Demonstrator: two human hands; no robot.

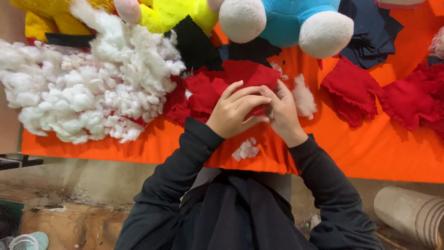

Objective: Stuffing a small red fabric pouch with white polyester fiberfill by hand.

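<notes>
Orange cloth [370,148] covers the worktable above a bare concrete floor [92,185]. At its middle, left hand [233,113] and right hand [282,111] pinch a red fabric piece [245,74], white stuffing [88,92] piled just left.

Toy workshop: stuffing heap [88,92], plush toys [286,21], fabric scraps [351,90]

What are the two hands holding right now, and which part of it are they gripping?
Both the left hand and the right hand grip a red fabric piece at its near edge, the fingers closed over it. The exact pinch point is hidden.
</notes>
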